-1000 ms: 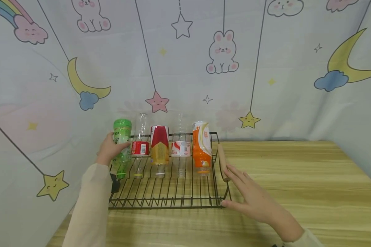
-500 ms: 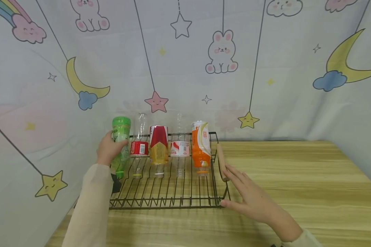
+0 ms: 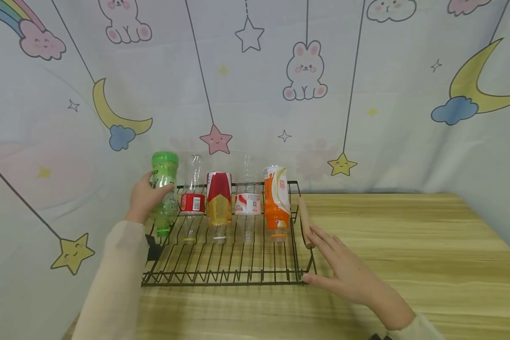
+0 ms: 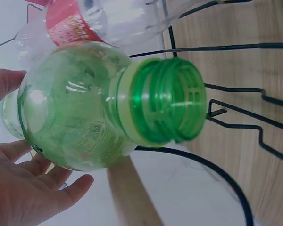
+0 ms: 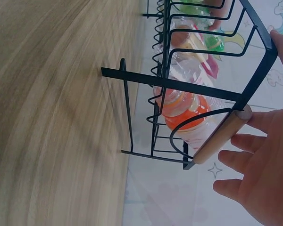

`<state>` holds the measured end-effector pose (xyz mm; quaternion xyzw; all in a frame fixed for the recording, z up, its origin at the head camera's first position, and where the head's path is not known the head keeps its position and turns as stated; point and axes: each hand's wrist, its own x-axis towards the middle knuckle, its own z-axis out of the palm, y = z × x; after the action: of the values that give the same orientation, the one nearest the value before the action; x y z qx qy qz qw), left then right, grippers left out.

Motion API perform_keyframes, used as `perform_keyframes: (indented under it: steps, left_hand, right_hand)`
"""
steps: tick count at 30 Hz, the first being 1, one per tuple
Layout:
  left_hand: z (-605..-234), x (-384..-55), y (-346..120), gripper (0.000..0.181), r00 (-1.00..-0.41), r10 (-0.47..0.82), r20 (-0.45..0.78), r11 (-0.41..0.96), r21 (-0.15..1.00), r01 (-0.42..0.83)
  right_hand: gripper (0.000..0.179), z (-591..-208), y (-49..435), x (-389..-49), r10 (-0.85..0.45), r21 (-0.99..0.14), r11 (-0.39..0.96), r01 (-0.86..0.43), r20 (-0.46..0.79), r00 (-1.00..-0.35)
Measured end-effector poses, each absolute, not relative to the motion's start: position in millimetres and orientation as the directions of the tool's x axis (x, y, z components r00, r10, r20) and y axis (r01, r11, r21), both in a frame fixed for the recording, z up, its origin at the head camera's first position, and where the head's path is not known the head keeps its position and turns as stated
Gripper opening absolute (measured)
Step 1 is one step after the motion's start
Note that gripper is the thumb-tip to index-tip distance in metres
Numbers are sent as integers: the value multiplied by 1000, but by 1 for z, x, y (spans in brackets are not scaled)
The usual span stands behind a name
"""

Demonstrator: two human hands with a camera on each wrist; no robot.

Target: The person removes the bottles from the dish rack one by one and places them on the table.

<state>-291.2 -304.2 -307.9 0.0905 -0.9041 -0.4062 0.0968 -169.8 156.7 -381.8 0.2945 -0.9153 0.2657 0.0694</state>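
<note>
A transparent green bottle [image 3: 165,167] is upside down at the left end of a black wire rack [image 3: 233,284], its capless mouth downward. My left hand [image 3: 142,197] grips it from the left side, thumb across the front. Close up in the left wrist view, the bottle [image 4: 80,108] fills the middle with its threaded green neck. At the rack's right end, my right hand [image 3: 344,274] rests its fingertips against the wooden handle [image 3: 304,222], and its thumb is by the front corner. In the right wrist view these fingers [image 5: 233,162] are spread beside the handle.
Inverted in a row on the rack are a clear bottle with a red label [image 3: 192,203], a red-and-gold bottle [image 3: 219,198], a clear bottle with a white label [image 3: 248,204] and an orange-and-white bottle [image 3: 277,203]. A wooden table [image 3: 399,236] lies beneath; a patterned curtain [image 3: 255,104] hangs behind.
My left hand and the green bottle have moved up and slightly left. The rack's left front end shows farther left now. My right hand has stayed at the handle.
</note>
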Motion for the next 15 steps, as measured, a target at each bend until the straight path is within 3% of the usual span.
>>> perform_keyframes:
  steps: [8, 15]
  left_hand:
    - [-288, -285, -296, 87, -982, -189, 5, 620, 776, -116]
    - [-271, -279, -287, 87, -988, -141, 54, 698, 714, -61]
  right_hand:
    - [83, -375, 157, -172, -530, -419, 683, -598, 280, -801]
    - [83, -366, 162, -174, -560, -374, 671, -640, 310, -769]
